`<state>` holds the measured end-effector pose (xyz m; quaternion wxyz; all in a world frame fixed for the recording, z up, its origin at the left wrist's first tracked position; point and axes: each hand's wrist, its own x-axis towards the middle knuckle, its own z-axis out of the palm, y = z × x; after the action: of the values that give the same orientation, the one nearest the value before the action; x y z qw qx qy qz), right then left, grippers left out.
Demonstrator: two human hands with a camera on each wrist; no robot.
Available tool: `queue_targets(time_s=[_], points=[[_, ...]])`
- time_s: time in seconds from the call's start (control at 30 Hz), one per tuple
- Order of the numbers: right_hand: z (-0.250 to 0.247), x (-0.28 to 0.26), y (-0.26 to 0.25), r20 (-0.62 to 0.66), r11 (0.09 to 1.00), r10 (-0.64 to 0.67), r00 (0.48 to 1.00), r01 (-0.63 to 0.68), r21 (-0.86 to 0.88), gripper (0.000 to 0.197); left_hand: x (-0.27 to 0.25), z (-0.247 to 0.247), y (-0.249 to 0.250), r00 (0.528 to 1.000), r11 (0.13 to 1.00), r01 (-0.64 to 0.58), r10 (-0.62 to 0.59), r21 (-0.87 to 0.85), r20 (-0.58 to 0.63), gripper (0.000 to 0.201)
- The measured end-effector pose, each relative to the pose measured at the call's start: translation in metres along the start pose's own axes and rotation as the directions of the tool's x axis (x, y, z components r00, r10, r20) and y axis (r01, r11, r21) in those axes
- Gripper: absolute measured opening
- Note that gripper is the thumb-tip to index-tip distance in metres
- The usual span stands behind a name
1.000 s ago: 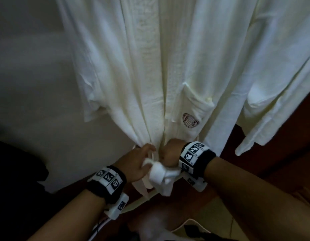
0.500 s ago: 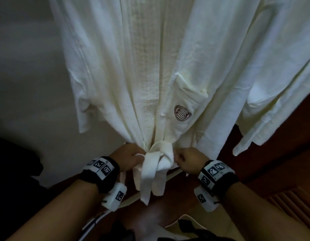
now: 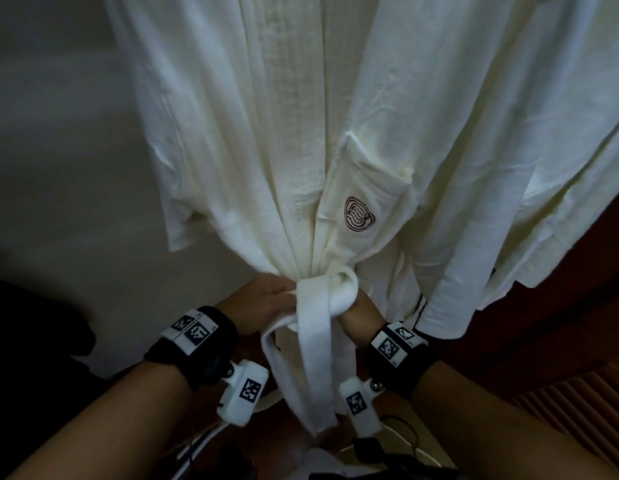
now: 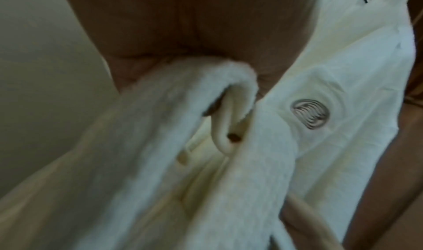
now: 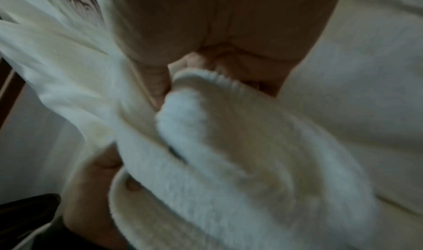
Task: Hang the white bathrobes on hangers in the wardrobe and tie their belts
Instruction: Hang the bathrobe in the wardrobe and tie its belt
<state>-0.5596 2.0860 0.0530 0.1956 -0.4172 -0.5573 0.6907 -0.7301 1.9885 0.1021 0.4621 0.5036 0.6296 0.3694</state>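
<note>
A white bathrobe point(image 3: 287, 140) with a logo pocket point(image 3: 359, 214) hangs in front of me, gathered at the waist by its white belt point(image 3: 330, 292). My left hand point(image 3: 266, 301) grips the belt on the knot's left side, the strap running out of its palm point(image 4: 178, 94). On the knot's right side my right hand point(image 3: 358, 311) holds the belt, with its fingers curled round a folded loop point(image 5: 201, 91). Two belt ends point(image 3: 315, 375) hang down between my wrists. A second white bathrobe point(image 3: 543, 133) hangs to the right.
A pale wall point(image 3: 58, 168) lies behind and left of the robes. Dark red-brown wood point(image 3: 561, 323) and a slatted panel point(image 3: 578, 403) are at the right. Cables and white cloth point(image 3: 336, 459) lie on the floor below. A dark shape point(image 3: 27, 334) sits at the left.
My hands, pulled apart on the belt half a second ago, have come back in against the knot. A belt loop now lies over my right hand.
</note>
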Motion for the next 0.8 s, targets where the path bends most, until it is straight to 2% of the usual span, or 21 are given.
queue_targets(time_s=[0.07, 0.1, 0.13, 0.2, 0.27, 0.3, 0.33, 0.4, 0.43, 0.47, 0.5, 0.53, 0.57, 0.6, 0.63, 0.67, 0.7, 0.73, 0.77, 0.8], points=[[-0.01, -0.004, -0.002, 0.115, 0.986, -0.105, 0.988, 0.118, -0.12, 0.029, 0.006, -0.009, -0.007, 0.985, 0.995, -0.06, 0.072, 0.086, -0.154, 0.03], [-0.016, -0.002, 0.0, 0.178, 0.983, -0.075, 0.981, 0.102, -0.15, 0.036, 0.01, -0.015, -0.011, 0.972, 0.992, -0.059, 0.083, 0.113, -0.218, 0.029], [-0.025, -0.001, 0.0, 0.201, 0.978, -0.01, 0.979, 0.051, -0.2, 0.044, 0.014, -0.02, -0.016, 0.959, 0.992, -0.044, 0.074, 0.114, -0.274, 0.025], [-0.044, -0.006, -0.002, 0.176, 0.983, 0.133, 0.975, -0.107, -0.15, 0.056, 0.019, -0.028, -0.023, 0.927, 0.997, -0.007, 0.033, 0.071, -0.373, 0.019], [-0.071, -0.008, 0.007, 0.143, 0.979, 0.179, 0.973, -0.162, -0.123, 0.047, 0.021, -0.032, -0.025, 0.903, 1.0, 0.004, 0.004, 0.019, -0.43, 0.017], [-0.083, -0.01, 0.011, 0.116, 0.964, 0.176, 0.977, -0.147, -0.221, 0.032, 0.021, -0.032, -0.025, 0.903, 1.0, 0.016, -0.011, 0.008, -0.43, 0.017], [-0.093, -0.007, 0.018, 0.051, 0.908, 0.162, 0.985, -0.129, -0.398, 0.02, 0.022, -0.031, -0.024, 0.908, 1.0, 0.028, -0.026, -0.001, -0.417, 0.016], [-0.11, 0.001, 0.036, -0.089, 0.692, 0.11, 0.99, -0.141, -0.708, 0.012, 0.023, -0.027, -0.024, 0.922, 0.999, 0.033, -0.041, -0.028, -0.385, 0.016], [-0.114, 0.005, 0.044, -0.151, 0.601, 0.072, 0.986, -0.164, -0.783, 0.011, 0.025, -0.024, -0.023, 0.924, 0.999, 0.029, -0.043, -0.042, -0.381, 0.016], [-0.118, 0.006, 0.049, -0.211, 0.551, 0.016, 0.977, -0.185, -0.813, 0.009, 0.026, -0.023, -0.022, 0.921, 0.998, 0.028, -0.044, -0.048, -0.386, 0.015], [-0.12, 0.007, 0.052, -0.271, 0.546, -0.044, 0.962, -0.204, -0.812, 0.008, 0.028, -0.022, -0.021, 0.916, 0.998, 0.029, -0.047, -0.051, -0.398, 0.016], [-0.125, 0.009, 0.059, -0.336, 0.585, -0.09, 0.938, -0.223, -0.779, 0.009, 0.03, -0.022, -0.022, 0.909, 0.998, 0.039, -0.057, -0.052, -0.412, 0.016], [-0.127, 0.011, 0.063, -0.401, 0.697, -0.093, 0.911, -0.227, -0.68, 0.009, 0.032, -0.023, -0.023, 0.903, 0.997, 0.056, -0.073, -0.052, -0.424, 0.015], [-0.128, 0.013, 0.064, -0.459, 0.855, -0.015, 0.888, -0.227, -0.466, 0.01, 0.033, -0.025, -0.025, 0.898, 0.996, 0.073, -0.086, -0.046, -0.431, 0.018], [-0.125, 0.012, 0.063, -0.461, 0.968, 0.123, 0.879, -0.207, -0.138, 0.01, 0.033, -0.027, -0.028, 0.895, 0.995, 0.09, -0.099, -0.043, -0.434, 0.022], [-0.119, 0.01, 0.059, -0.376, 0.962, 0.246, 0.893, -0.179, 0.204, 0.008, 0.033, -0.029, -0.03, 0.892, 0.994, 0.1, -0.111, -0.05, -0.437, 0.025], [-0.112, 0.007, 0.053, -0.296, 0.892, 0.279, 0.914, -0.132, 0.433, 0.007, 0.033, -0.03, -0.033, 0.885, 0.992, 0.108, -0.125, -0.065, -0.449, 0.024], [-0.107, 0.006, 0.049, -0.263, 0.834, 0.255, 0.93, -0.074, 0.546, 0.015, 0.033, -0.031, -0.033, 0.874, 0.99, 0.117, -0.141, -0.08, -0.465, 0.02], [-0.105, 0.007, 0.046, -0.259, 0.836, 0.187, 0.948, -0.015, 0.549, 0.022, 0.033, -0.032, -0.032, 0.864, 0.988, 0.121, -0.153, -0.097, -0.48, 0.016], [-0.102, 0.008, 0.039, -0.27, 0.9, 0.101, 0.958, 0.027, 0.434, 0.025, 0.033, -0.032, -0.031, 0.857, 0.986, 0.127, -0.163, -0.106, -0.488, 0.016]])
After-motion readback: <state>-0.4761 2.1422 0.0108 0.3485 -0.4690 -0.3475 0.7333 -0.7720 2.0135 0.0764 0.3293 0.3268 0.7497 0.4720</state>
